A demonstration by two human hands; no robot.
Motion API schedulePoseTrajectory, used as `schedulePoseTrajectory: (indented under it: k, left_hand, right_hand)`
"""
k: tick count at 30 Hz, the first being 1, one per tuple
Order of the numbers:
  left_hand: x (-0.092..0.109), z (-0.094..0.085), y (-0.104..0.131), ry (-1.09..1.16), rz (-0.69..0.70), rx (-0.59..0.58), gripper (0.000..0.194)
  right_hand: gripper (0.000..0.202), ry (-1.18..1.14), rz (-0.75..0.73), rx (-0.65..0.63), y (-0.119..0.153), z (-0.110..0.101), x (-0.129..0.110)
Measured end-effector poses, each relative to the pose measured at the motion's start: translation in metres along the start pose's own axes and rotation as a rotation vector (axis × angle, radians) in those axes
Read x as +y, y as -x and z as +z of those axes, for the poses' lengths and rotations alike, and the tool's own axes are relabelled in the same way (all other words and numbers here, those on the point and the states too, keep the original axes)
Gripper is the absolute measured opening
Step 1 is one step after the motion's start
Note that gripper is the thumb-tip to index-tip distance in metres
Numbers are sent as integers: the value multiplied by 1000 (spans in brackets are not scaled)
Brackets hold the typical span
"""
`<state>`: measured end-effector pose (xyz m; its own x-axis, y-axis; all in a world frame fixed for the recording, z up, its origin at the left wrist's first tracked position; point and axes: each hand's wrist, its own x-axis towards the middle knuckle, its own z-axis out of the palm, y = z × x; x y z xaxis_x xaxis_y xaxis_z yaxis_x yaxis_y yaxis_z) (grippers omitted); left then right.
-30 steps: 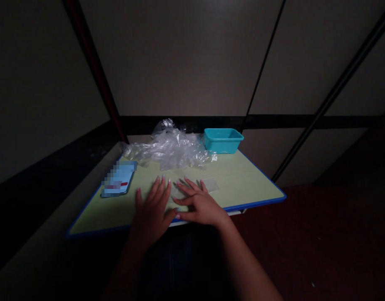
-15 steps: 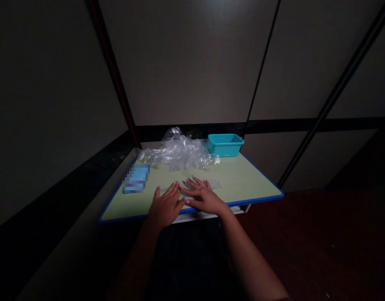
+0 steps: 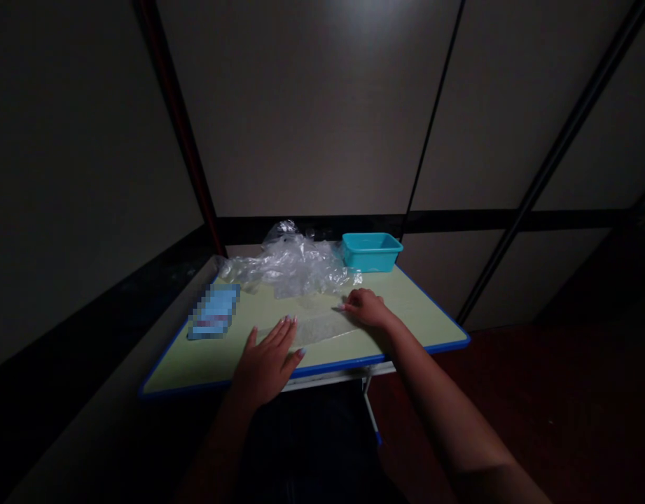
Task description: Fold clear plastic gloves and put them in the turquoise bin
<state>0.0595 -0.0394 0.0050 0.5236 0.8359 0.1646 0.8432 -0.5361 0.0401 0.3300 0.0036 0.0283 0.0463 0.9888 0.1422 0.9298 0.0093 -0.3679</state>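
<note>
A clear plastic bag (image 3: pixel 322 327) lies flattened along the near part of the table. My left hand (image 3: pixel 267 360) rests flat on its left end, fingers stretched and thumb apart. At the bag's right end is my right hand (image 3: pixel 368 308), its fingers curled in and closed at the plastic. The exact grip of those fingertips is partly hidden by the hand itself. Behind both hands spreads a crumpled heap of clear plastic bags (image 3: pixel 295 262).
A turquoise plastic basket (image 3: pixel 372 261) stands at the back right of the table (image 3: pixel 417 315), which has a blue edge. On the left lies a light-blue flat item (image 3: pixel 214 311), blurred out. Panelled walls close off the back and left side.
My right hand has moved right, away from the left hand, and its spread fingers have curled closed. My left hand stays flat, shifted slightly in view. More of the bag between them shows.
</note>
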Motion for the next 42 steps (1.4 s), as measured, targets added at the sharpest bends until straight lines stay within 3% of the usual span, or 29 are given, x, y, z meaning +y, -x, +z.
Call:
schedulePoseTrajectory:
  k: [10, 20, 26, 31, 42]
  left_hand:
    - [-8, 17, -3, 25, 16, 84, 54]
    - [-1, 5, -1, 56, 14, 35, 54]
    - [-1, 3, 0, 78, 10, -2, 48]
    - [-2, 6, -1, 104, 18, 39, 49]
    - [0, 3, 0, 122, 12, 45, 51]
  right_hand:
    - [40, 130, -19, 42, 5, 16, 2]
    - [30, 153, -64, -52, 6, 9, -1]
    - [30, 173, 37, -123, 7, 4, -4]
    - [19, 16, 96, -141, 5, -4, -9]
    - [22, -330, 109, -105, -2, -14, -11]
